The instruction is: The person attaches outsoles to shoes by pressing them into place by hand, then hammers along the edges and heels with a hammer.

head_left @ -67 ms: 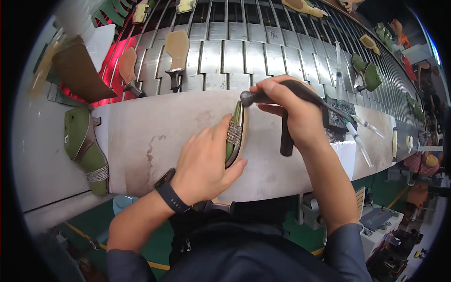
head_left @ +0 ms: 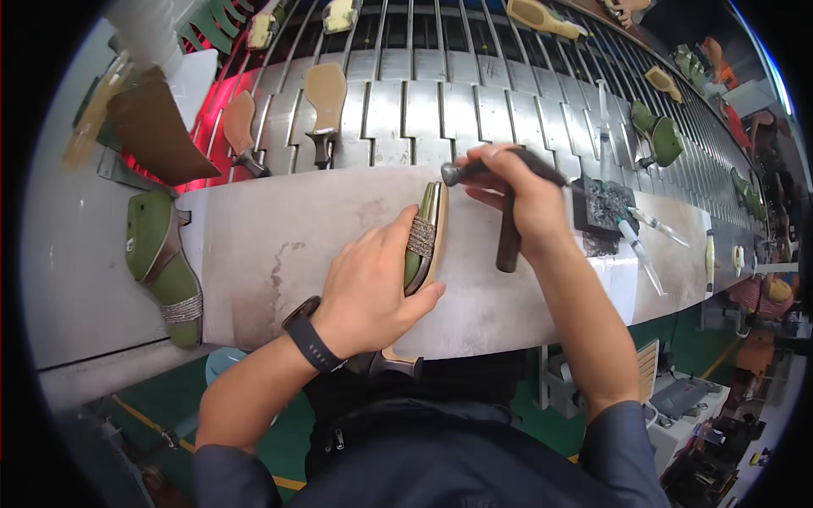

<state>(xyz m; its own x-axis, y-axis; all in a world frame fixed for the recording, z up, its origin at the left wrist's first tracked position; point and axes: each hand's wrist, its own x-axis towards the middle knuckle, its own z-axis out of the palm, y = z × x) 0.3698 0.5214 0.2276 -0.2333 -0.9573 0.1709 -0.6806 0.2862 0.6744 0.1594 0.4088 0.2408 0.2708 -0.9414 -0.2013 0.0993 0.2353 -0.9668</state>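
Stained tabletop (head_left: 491,313), steel slats (head_left: 423,110) beyond; left grip (head_left: 368,288) holds sandal (head_left: 421,239), right grip (head_left: 536,207) hammer (head_left: 508,241).

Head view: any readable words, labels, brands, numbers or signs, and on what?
None legible.
White mark on the green shoe at far left: too small to read.
Syringe at right: any markings too small to read.
Sandal under the left hand, hammer in the right hand: no lettering visible.

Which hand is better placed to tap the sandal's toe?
Probably the right: the right hand grips the hammer, one end close beside the toe, while the left hand holds the sandal.
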